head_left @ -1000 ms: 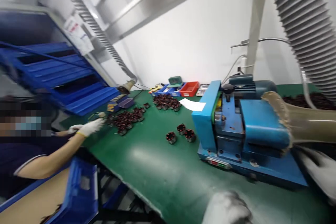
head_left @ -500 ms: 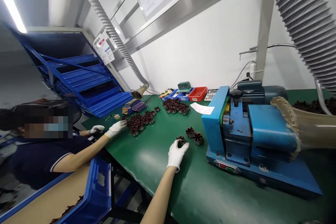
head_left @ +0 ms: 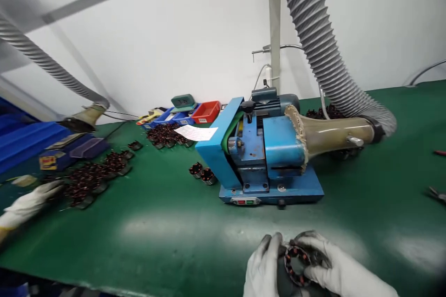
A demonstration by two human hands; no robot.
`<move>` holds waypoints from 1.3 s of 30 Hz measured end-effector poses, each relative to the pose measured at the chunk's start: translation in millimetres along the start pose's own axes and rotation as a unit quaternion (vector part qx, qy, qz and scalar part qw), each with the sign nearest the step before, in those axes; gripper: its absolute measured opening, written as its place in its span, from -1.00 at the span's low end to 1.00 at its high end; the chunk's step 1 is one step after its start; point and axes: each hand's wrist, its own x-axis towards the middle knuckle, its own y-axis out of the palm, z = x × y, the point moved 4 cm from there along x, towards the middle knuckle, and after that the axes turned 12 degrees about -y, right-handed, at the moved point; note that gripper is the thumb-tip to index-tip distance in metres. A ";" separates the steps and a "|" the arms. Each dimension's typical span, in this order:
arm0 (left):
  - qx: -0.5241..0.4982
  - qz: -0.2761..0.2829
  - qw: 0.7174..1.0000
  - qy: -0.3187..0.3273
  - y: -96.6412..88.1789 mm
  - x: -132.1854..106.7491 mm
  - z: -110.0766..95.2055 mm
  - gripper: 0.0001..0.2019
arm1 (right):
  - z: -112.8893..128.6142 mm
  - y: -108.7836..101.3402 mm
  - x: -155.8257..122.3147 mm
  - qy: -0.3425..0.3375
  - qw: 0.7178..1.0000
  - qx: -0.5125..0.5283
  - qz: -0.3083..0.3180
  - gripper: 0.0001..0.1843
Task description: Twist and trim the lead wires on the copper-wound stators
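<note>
Both my gloved hands hold one round motor stator point(head_left: 297, 265) with copper windings at the bottom middle, low over the green table point(head_left: 167, 236). My left hand point(head_left: 262, 267) grips its left side and my right hand point(head_left: 334, 267) wraps its right side. Straight ahead stands a blue bench machine point(head_left: 259, 155) with a tan funnel point(head_left: 325, 132) joined to a grey ribbed hose point(head_left: 320, 51). Two more stators point(head_left: 202, 172) sit by the machine's left foot.
Heaps of stators point(head_left: 92, 177) lie at the left, where a co-worker's gloved hand point(head_left: 26, 204) reaches in. Another heap point(head_left: 166, 133), a paper slip point(head_left: 195, 132), small blue and red bins point(head_left: 205, 111) and a green timer point(head_left: 183, 100) sit at the back. Pliers point(head_left: 435, 192) lie far right.
The view has swung right. My left hand, which reached to the stators beside the machine, has come back with one, and both hands now hold it near me.
</note>
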 end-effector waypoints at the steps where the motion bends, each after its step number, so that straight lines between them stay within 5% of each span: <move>1: 0.003 0.025 1.000 0.002 -0.6 4.5 -0.6 -0.02 | 3.2 -1.9 0.3 0.000 1.000 0.025 0.005 -0.58; 7: -0.030 0.139 0.982 0.125 -6.5 31.0 -15.1 -0.04 | 13.8 0.6 -4.1 0.015 0.992 0.099 -0.081 -0.82; 13: -0.095 0.042 0.989 0.102 -6.3 30.2 -34.9 -0.50 | 17.6 -15.2 -18.1 0.073 0.953 0.175 -0.235 -0.65; 17: -0.086 -0.010 0.993 0.079 -5.6 28.5 -32.2 -0.44 | 42.0 -46.3 -33.1 0.001 0.908 0.193 -0.371 -0.63; 19: -0.073 -0.040 0.993 0.087 -5.5 28.2 -31.0 -0.35 | 55.3 -43.7 -32.9 -0.020 0.943 0.089 -0.319 -0.70; 21: -0.054 -0.069 0.990 0.106 -5.4 26.3 -31.0 -0.30 | 61.7 -22.7 -26.6 -0.011 0.985 -0.080 -0.151 -0.73; 24: -0.027 -0.055 0.989 0.136 -4.3 21.1 -30.4 -0.19 | 54.9 12.2 -19.9 0.000 0.941 -0.325 0.088 -0.39; 26: -0.045 -0.019 0.990 0.132 -6.1 18.6 -27.1 -0.06 | 47.0 20.5 -17.3 -0.005 0.897 -0.416 0.147 -0.28; 29: -0.100 0.061 0.990 0.084 -12.8 21.4 -21.9 0.08 | 37.5 14.4 -17.1 0.007 0.877 -0.449 0.168 -0.19; 33: -0.118 0.177 0.973 0.091 -21.9 33.4 -35.0 0.17 | 34.2 2.2 -22.5 -0.006 0.917 -0.369 0.151 -0.20; 36: -0.091 0.243 0.954 0.146 -22.6 38.3 -51.7 -0.10 | 29.1 0.6 -27.2 -0.027 0.927 -0.358 0.112 -0.31; 39: -0.075 0.240 0.954 0.161 -19.6 38.2 -58.3 -0.37 | 19.5 3.7 -32.4 -0.026 0.917 -0.392 0.072 -0.50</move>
